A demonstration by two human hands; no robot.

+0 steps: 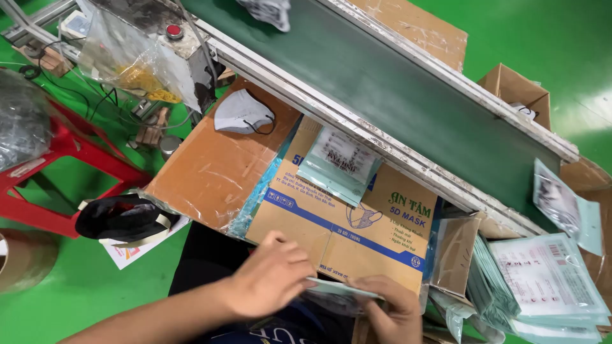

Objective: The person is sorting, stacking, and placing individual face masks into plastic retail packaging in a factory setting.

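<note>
Two hands meet on one thin packet: the pale green mask pouch (344,290) lies flat between them, its long axis running across from the left hand (271,277) to the right hand (392,312). Left fingers (299,264) are clamped on its near-left end, right fingers (376,302) pinched along its right edge. Just beyond the fingertips sits the printed cardboard carton (344,223); a stack of filled pouches (548,286) lies well off to the right.

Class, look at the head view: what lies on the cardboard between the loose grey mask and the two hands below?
In the head view, a sealed mask pouch lies on the printed carton, between the grey mask and the hands.
</note>
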